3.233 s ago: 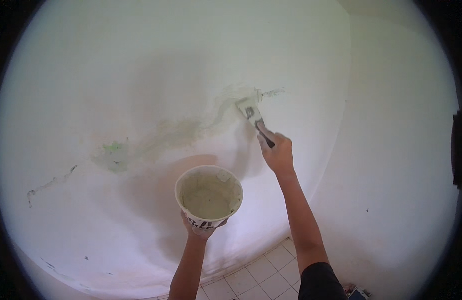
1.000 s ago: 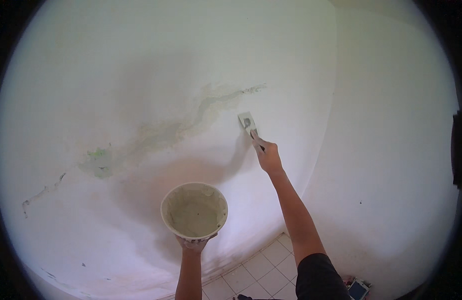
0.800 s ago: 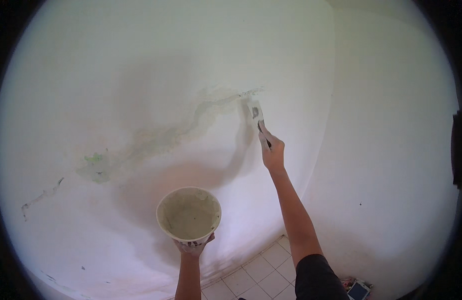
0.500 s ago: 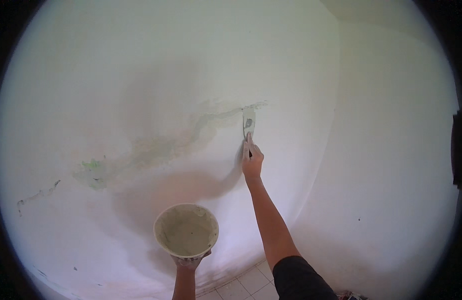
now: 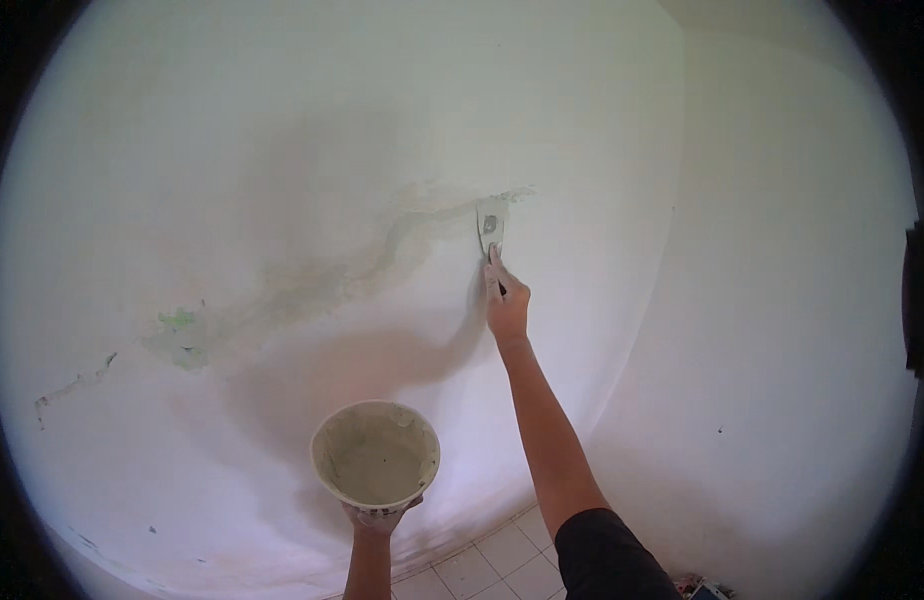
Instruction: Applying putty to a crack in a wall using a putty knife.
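My right hand [image 5: 506, 296] is closed round the handle of a putty knife [image 5: 492, 220], its blade pointing up against the white wall [image 5: 542, 110]. The blade's tip meets the right part of a grey-green filler streak [image 5: 327, 285] that slants down to the left. A thin dark crack [image 5: 520, 193] shows just beyond the blade. Low in front, my left hand [image 5: 376, 518] grips a round white bucket [image 5: 375, 407] from beneath. Grey-green filler paste [image 5: 382, 465] lies inside it, smeared up the walls. The bucket hides most of the left fingers.
Flaked green paint [image 5: 178, 320] and another crack [image 5: 77, 383] mark the wall at the left. A second wall [image 5: 782, 300] meets it at the right corner. White floor tiles [image 5: 487, 570] lie below, with some small objects [image 5: 704, 588] at the lower right.
The putty knife has shifted slightly left along the streak, with its blade seen flatter to the wall. My left hand still holds the bucket in nearly the same place.
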Demonstrator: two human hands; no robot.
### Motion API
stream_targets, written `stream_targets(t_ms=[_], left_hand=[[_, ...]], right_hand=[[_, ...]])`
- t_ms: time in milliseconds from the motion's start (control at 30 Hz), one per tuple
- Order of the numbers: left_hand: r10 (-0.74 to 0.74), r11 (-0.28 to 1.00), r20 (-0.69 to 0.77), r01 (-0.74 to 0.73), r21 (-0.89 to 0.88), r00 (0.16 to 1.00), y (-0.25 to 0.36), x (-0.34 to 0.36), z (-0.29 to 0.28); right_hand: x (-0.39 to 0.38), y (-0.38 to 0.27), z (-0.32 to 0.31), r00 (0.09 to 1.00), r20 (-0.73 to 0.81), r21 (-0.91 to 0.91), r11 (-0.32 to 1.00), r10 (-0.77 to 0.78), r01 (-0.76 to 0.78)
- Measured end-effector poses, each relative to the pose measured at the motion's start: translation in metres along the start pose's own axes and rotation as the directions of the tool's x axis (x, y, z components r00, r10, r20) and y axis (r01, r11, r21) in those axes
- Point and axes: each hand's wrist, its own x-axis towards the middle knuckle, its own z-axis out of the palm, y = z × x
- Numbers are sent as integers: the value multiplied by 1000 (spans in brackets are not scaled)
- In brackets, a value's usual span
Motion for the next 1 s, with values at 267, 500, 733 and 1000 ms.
stream_targets(t_ms=[267,500,733,1000], left_hand=[[-94,977,0,93,-191,996,10,-7,4],[163,804,139,-213,556,977,-6,2,42],[-122,991,-54,125,54,991,13,-2,7],[-25,997,-75,31,78,997,-1,0,44]], right_hand=[[-13,-6,-16,999,30,-23,999,-22,23],[6,1,2,995,-40,-29,996,-89,88],[-20,-12,-19,990,141,-91,996,17,-4],[10,-14,-3,990,-63,-75,990,-126,122]])
